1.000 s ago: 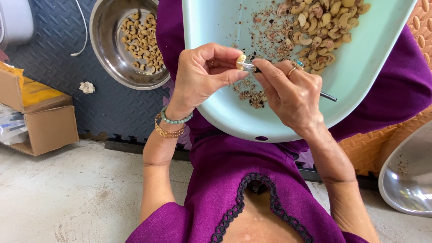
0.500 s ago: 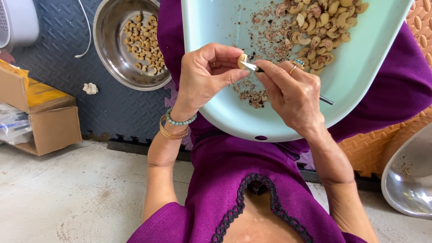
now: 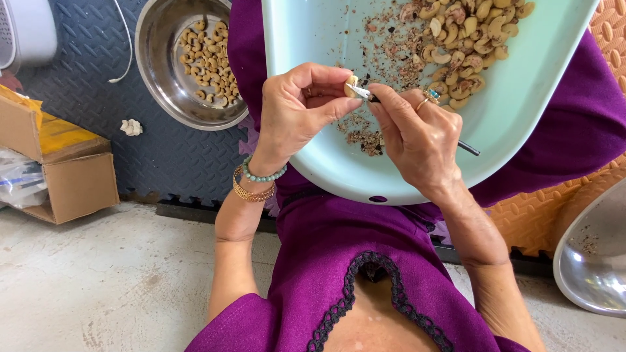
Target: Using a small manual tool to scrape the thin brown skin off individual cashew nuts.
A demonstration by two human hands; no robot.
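A seated person in a purple dress works over a pale green tray [image 3: 521, 124] balanced on the lap. The left hand [image 3: 297, 107] pinches a single cashew [image 3: 352, 85] between thumb and fingertips, its grip closed on the nut, just above the tray's near rim. The right hand [image 3: 417, 133] is closed around a thin metal pick [image 3: 360, 92], whose tip touches the cashew while its dark handle juts out past the palm toward the tray's right side. Below the hands lies a scatter of brown skin flakes [image 3: 365, 137]; at the tray's far edge sits a heap of unpeeled cashews [image 3: 466, 39]. On the dark mat to the left stands a steel bowl [image 3: 156, 72] holding peeled nuts [image 3: 205, 65]. A cardboard box [image 3: 65, 176] rests at the mat's left edge, and a second steel bowl [image 3: 590, 261] shows at far right.

The risks look plain: the pick's point sits very near the left thumb and could slip off the curved nut into skin; too much pressure could split the kernel; and the tray, resting only on the lap, could tip and spill.
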